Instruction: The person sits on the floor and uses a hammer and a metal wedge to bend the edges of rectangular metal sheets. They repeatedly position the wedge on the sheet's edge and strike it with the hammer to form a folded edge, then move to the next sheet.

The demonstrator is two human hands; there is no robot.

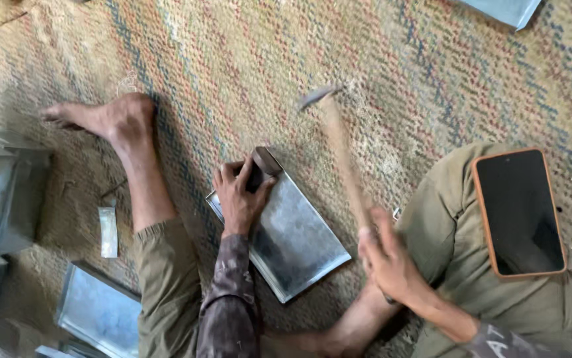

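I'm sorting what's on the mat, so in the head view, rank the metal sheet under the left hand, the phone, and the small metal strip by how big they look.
1. Metal sheet, largest.
2. Phone, somewhat smaller; it rests on the knee, nearer the camera, so the gap may be understated.
3. Small metal strip, clearly smallest.

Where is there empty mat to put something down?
Bare woven mat lies along the top, between the foot and the hammer, and right of the hammer above the phone. It is crowded around the metal sheet, held by the left hand, and by the sheets at left.
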